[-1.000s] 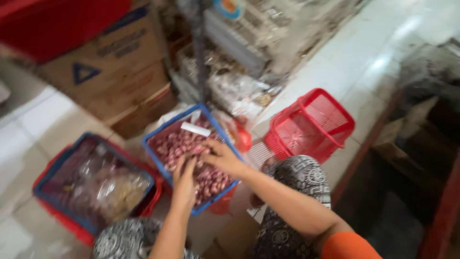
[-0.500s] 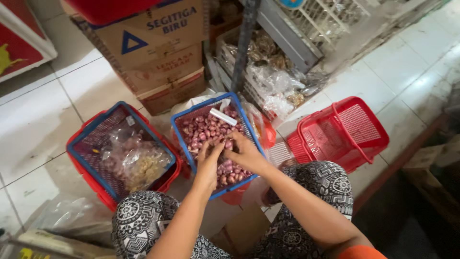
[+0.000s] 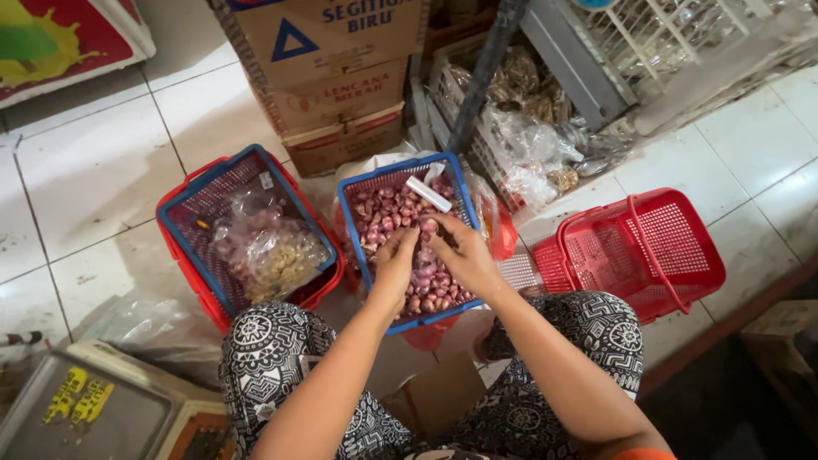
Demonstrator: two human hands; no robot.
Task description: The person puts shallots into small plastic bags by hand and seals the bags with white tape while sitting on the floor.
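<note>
Shallots (image 3: 388, 213), small, reddish-purple and too many to count, fill the blue-rimmed basket (image 3: 351, 223) in the middle of the tiled floor (image 3: 94, 179); both hands cover the centre of the heap, so what lies under the palms is hidden. Going from the left: a scale (image 3: 94, 409) sits at the floor's lower-left corner, cut off by the frame, with crumpled clear plastic (image 3: 145, 324) just beside it. Next stands one red basket lined with a blue one (image 3: 183, 247), holding clear bags (image 3: 268, 247) whose contents are hard to make out. The left hand (image 3: 394, 266) rests on the shallots, fingers curled narrowly downward into the pile; whether it grips any I cannot tell. The right hand (image 3: 464, 253) lies just beside it, almost touching, with thumb and forefinger pinched on one shallot (image 3: 429, 227). A small white tag-like strip (image 3: 428, 193) lies near the basket's far edge. Behind stand two stacked cardboard boxes (image 3: 332, 68), the upper one cut off at the top, and a white crate (image 3: 511, 111) of bagged goods partly hidden by a dark pole (image 3: 481, 72). To the right one empty red basket (image 3: 639, 251) with a handle sits tilted on the floor. Two knees in black-and-white patterned fabric (image 3: 273, 349) frame the lower edge, blocking the near end of the shallot basket.
</note>
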